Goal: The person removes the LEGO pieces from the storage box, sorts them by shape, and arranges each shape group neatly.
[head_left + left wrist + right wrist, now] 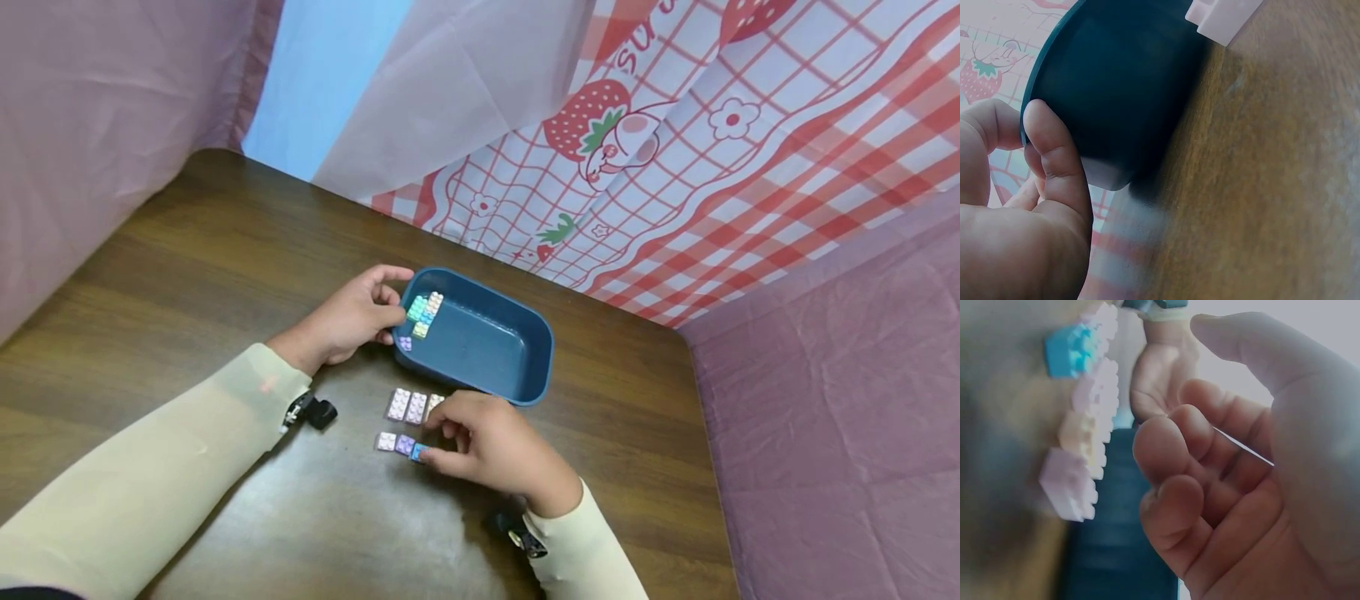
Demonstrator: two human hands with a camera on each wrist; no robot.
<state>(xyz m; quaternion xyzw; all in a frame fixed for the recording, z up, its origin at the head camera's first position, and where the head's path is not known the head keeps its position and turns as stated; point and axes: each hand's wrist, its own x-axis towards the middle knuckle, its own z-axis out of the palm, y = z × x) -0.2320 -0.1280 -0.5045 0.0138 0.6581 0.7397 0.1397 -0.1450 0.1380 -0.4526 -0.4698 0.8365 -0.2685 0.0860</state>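
Observation:
My left hand (348, 321) grips the left end of a dark blue plastic bin (480, 342), thumb and finger at its rim in the left wrist view. Inside the bin's left end lie several small toy building bricks, among them a green brick (417, 308) and a purple one (406, 342). In front of the bin, my right hand (498, 446) hovers with its fingers bent and nothing between them, thumb tip at a blue brick (417, 452). Beside that brick sit a purple brick (404, 444) and a white brick (386, 442). Behind them runs a row of pale bricks (399, 405), partly hidden by the fingers.
The wooden table (315, 492) carries the bin and bricks. A strawberry-print checked cloth (600, 167) hangs along the back. Plain mauve cloths hang on the left (112, 108) and right (832, 375). Small wrist cameras sit at both sleeves.

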